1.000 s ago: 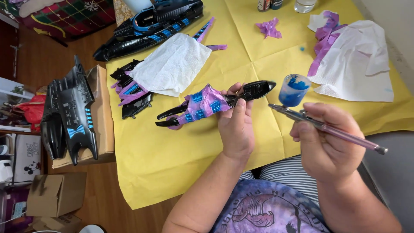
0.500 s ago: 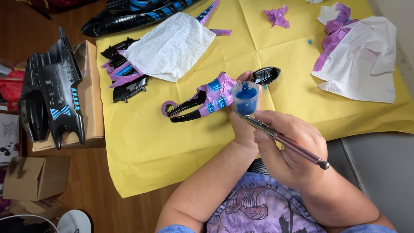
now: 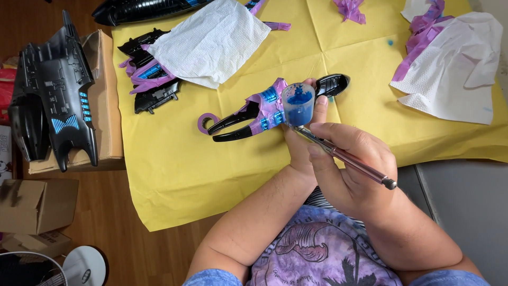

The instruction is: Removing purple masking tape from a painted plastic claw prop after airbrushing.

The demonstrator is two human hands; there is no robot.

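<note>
Head camera view: a glossy black plastic model part (image 3: 264, 108), wrapped in purple masking tape, lies on creased yellow paper (image 3: 174, 175) over a wooden floor (image 3: 116, 233). The left hand (image 3: 301, 137) curls its fingers around the part and a small clear cup of blue paint (image 3: 298, 104). The right hand (image 3: 352, 169) pinches a thin metal brush (image 3: 344, 157), its tip just below the cup.

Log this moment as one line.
left hand: holds masked black part | right hand: holds brush, tip at blue paint cup | surface: yellow paper
</note>
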